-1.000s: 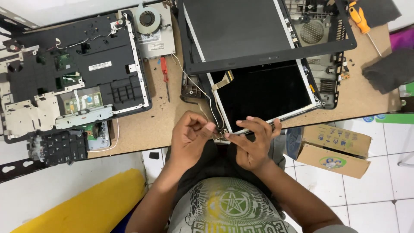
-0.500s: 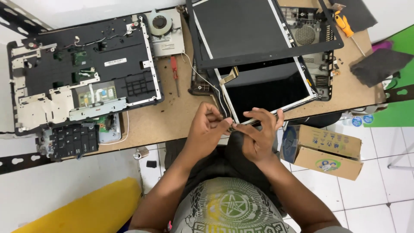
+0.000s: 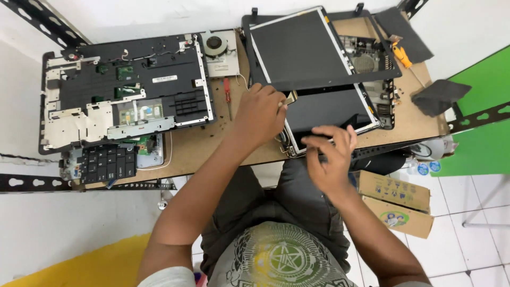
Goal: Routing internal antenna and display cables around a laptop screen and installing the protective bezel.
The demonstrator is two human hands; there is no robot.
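Observation:
My left hand (image 3: 260, 114) reaches over the table edge, its fingers curled on a small gold flat cable (image 3: 290, 98) at the top left corner of a bare laptop screen panel (image 3: 332, 109). My right hand (image 3: 330, 154) hovers with fingers apart over the panel's near edge, holding nothing. The panel lies slanted at the table's front, partly under a black laptop lid with a second dark screen (image 3: 300, 50).
An opened laptop base (image 3: 127, 90) fills the left of the wooden table (image 3: 212, 143), with a loose keyboard (image 3: 106, 162) below it. A cooling fan (image 3: 215, 45), red screwdriver (image 3: 227, 93) and orange screwdriver (image 3: 401, 53) lie around. Cardboard boxes (image 3: 396, 199) sit on the floor at right.
My hands have parted from the small piece they worked on together at the panel's near corner. The left moved up to the gold cable; the right opened over the near edge.

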